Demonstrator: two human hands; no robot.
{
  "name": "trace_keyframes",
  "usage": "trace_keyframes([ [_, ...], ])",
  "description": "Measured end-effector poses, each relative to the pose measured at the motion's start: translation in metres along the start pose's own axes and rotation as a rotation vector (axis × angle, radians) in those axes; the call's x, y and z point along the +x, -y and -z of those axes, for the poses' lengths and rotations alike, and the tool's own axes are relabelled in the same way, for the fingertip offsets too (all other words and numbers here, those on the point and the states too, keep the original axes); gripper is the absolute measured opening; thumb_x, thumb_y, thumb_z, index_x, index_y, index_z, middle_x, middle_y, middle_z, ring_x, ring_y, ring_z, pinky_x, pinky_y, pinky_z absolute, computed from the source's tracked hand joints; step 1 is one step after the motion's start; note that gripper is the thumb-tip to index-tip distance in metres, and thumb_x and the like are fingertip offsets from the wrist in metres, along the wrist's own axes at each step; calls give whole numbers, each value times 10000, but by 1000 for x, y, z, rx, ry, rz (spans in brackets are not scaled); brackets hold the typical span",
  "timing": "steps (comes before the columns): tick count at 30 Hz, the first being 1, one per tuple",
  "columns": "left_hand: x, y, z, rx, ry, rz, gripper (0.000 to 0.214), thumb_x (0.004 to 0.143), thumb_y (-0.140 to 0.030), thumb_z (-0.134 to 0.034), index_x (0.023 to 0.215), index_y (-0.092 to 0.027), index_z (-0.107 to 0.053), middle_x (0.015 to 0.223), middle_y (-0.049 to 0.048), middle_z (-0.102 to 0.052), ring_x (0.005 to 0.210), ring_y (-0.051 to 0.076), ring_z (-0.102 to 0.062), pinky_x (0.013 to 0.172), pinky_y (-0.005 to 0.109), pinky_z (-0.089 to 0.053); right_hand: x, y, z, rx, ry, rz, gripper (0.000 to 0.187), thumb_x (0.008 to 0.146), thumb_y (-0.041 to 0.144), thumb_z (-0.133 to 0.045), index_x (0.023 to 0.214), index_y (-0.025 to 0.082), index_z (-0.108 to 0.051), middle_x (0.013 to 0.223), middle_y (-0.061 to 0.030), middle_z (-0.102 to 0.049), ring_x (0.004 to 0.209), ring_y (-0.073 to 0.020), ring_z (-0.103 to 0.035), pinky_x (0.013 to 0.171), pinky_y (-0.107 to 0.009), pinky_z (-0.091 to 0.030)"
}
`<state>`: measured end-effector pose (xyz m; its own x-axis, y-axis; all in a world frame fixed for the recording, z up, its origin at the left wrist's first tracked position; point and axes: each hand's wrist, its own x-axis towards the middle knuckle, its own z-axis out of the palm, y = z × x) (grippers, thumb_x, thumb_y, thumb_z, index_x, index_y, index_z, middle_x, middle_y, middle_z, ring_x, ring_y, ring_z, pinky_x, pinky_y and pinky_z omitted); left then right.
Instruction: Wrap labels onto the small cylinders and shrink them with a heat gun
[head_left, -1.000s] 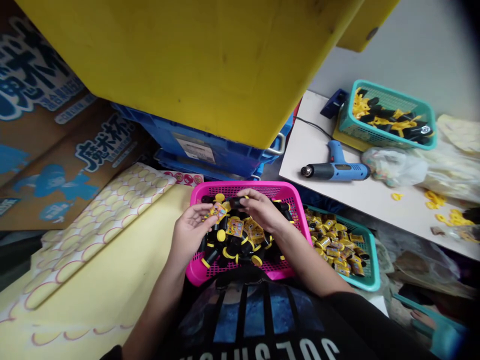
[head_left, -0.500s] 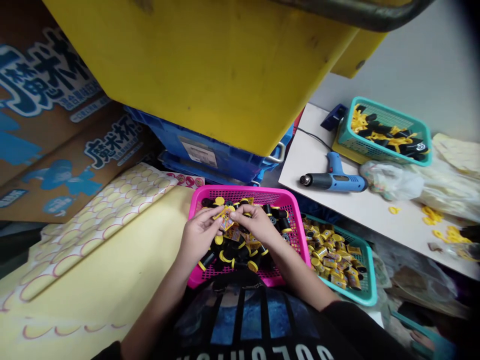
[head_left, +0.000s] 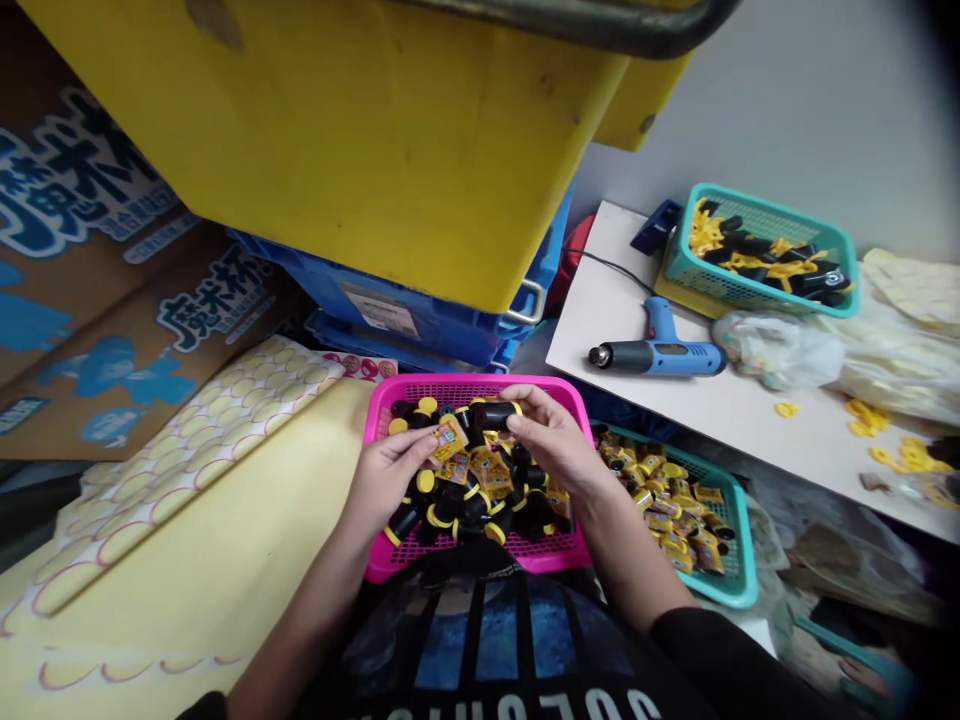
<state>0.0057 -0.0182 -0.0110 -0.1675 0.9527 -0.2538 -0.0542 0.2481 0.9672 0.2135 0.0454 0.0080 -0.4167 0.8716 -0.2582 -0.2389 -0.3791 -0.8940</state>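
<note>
Over the pink basket (head_left: 574, 400), my left hand (head_left: 390, 475) pinches a small yellow printed wrapper (head_left: 451, 436) between thumb and fingers. My right hand (head_left: 555, 445) holds a black cylinder with a yellow rim (head_left: 495, 414), lying sideways just right of the wrapper. Beneath both hands the basket holds several more black cylinders with yellow caps (head_left: 444, 510) and loose printed wrappers (head_left: 491, 472). What is printed on the wrappers is too small to read.
A teal basket (head_left: 742, 560) of yellow-wrapped cylinders stands at right. On the white table lie a blue heat gun (head_left: 667, 357), a second teal basket (head_left: 780, 290) and yellow rings (head_left: 866, 415). Yellow (head_left: 360, 150) and blue crates (head_left: 442, 320) rise ahead; sticker sheets (head_left: 225, 500) lie left.
My hands have moved apart. The right hand now holds a black cylinder; before, both hands were together at a wrapper. The left still holds a wrapper. The view has shifted slightly.
</note>
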Motion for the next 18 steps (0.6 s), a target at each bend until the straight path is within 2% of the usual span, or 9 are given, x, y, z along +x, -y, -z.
trace_keyframes([
  [4, 0, 3, -4, -22, 17, -15, 463, 702, -527, -740, 990, -165, -761, 872, 78, -756, 637, 156, -673, 656, 266, -575, 2, 5, 2, -124, 54, 14, 324, 666, 344, -792, 931, 214, -658, 847, 10, -653, 739, -91, -589, 714, -234, -476],
  [8, -1, 1, -7, -24, 46, -11, 471, 709, -536, -732, 1012, -176, -754, 1044, 99, -736, 821, 206, -705, 749, 301, -592, 3, 6, 3, -220, 104, 3, 330, 654, 336, -801, 930, 198, -685, 877, 4, -669, 723, -84, -582, 710, -244, -477],
  [13, -1, -4, -11, -81, 106, 49, 507, 667, -544, -762, 1012, -172, -751, 1082, 108, -725, 849, 230, -711, 718, 329, -614, 2, -4, 2, -306, 93, 42, 388, 632, 334, -820, 952, 194, -650, 814, 13, -635, 703, -87, -556, 701, -252, -468],
  [18, -3, -9, -19, -98, 90, 67, 531, 545, -439, -864, 983, -164, -748, 1030, 108, -739, 904, 244, -706, 821, 351, -592, -1, -24, -11, -214, 105, 132, 413, 607, 378, -837, 915, 214, -615, 879, 6, -609, 794, -106, -563, 767, -255, -463],
])
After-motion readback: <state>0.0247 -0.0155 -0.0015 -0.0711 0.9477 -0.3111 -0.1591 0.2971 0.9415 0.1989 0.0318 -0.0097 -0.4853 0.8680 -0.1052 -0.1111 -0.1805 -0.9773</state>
